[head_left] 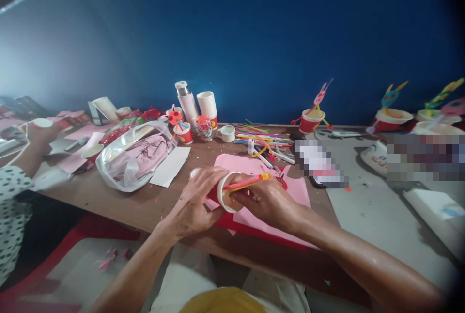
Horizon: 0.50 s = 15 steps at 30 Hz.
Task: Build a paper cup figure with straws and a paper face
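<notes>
My left hand (pixel 198 201) is closed around a red paper cup (pixel 220 195) with a white rim, tilted so its mouth faces right. The fingers of my right hand (pixel 271 201) reach into that mouth, bent together. Pink and yellow pipe cleaners (pixel 247 184) stick out of the cup and lie across the right hand; their lower ends are hidden inside. Beneath both hands are pink paper sheets (pixel 301 192) on a red surface, one with a dark red drawing or cutout partly covered by my right hand.
Behind lie loose pipe cleaners (pixel 259 134), a white mug (pixel 227 133), stacked paper cups (pixel 207 105) and a flask (pixel 186 102). A plastic bag (pixel 127 167) sits left. A phone (pixel 321 163) and a decorated cup (pixel 311 121) are right. A co-worker's hand (pixel 41 136) shows far left.
</notes>
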Tool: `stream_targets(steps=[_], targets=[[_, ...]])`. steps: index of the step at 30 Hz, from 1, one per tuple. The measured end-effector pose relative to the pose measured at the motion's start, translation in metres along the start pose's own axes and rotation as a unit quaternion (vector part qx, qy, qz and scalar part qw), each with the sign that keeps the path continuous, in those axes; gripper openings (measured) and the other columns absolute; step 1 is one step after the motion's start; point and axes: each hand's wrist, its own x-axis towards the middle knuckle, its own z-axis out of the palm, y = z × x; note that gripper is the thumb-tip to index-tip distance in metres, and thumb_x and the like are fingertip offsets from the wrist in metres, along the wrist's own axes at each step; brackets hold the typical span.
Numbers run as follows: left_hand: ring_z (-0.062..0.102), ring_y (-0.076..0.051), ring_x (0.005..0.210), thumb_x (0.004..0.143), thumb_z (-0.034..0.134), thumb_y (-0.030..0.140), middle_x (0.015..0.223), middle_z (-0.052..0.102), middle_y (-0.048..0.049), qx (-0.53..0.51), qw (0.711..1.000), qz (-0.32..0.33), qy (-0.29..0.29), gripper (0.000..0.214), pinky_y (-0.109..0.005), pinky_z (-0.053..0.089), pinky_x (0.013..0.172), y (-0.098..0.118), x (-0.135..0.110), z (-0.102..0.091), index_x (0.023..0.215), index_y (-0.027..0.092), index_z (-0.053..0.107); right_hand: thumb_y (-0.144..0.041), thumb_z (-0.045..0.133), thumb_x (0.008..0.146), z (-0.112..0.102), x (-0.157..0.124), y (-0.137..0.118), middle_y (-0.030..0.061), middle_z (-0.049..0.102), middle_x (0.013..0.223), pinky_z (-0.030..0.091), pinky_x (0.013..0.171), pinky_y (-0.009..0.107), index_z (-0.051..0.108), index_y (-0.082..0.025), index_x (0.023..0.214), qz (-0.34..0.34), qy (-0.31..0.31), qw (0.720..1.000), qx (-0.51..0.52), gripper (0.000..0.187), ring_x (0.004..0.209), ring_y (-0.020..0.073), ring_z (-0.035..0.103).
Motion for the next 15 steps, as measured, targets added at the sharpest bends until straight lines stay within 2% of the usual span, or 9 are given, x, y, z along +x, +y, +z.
stream_targets(steps=[4, 8, 15], targets=[[0.044, -0.024, 0.114, 0.071, 0.061, 0.019, 0.12, 0.049, -0.0094, -0.007, 1.0, -0.002, 0.001, 0.054, -0.038, 0.037, 0.097, -0.0006, 0.0002, 0.0004, 0.122, 0.02, 0.041, -0.022, 0.048, 0.085, -0.0013, -0.0016, -0.0001, 0.0014, 0.066, 0.085, 0.035, 0.059, 0.021, 0.06, -0.019, 0.093, -0.017, 0.014, 1.0, -0.009, 0.015, 0.067, 0.0124, 0.056], [0.044, -0.024, 0.114, 0.07, 0.062, 0.019, 0.12, 0.048, -0.0094, -0.017, 1.0, 0.001, 0.003, 0.056, -0.038, 0.037, 0.096, -0.0012, -0.0012, 0.0018, 0.123, 0.021, 0.041, -0.019, 0.049, 0.084, -0.0002, -0.002, 0.0004, -0.0004, 0.066, 0.081, 0.032, 0.057, 0.02, 0.059, -0.02, 0.091, -0.031, 0.023, 0.999, -0.022, 0.012, 0.066, 0.0113, 0.057], [0.043, -0.025, 0.113, 0.073, 0.061, 0.021, 0.117, 0.048, -0.0109, -0.059, 0.998, 0.008, 0.017, 0.054, -0.04, 0.037, 0.096, -0.0061, -0.0043, 0.0086, 0.123, 0.021, 0.04, -0.018, 0.047, 0.085, 0.0037, -0.0014, 0.0002, 0.0002, 0.064, 0.08, 0.03, 0.056, 0.021, 0.056, -0.018, 0.087, -0.042, 0.003, 0.999, -0.033, 0.009, 0.064, 0.0105, 0.055]])
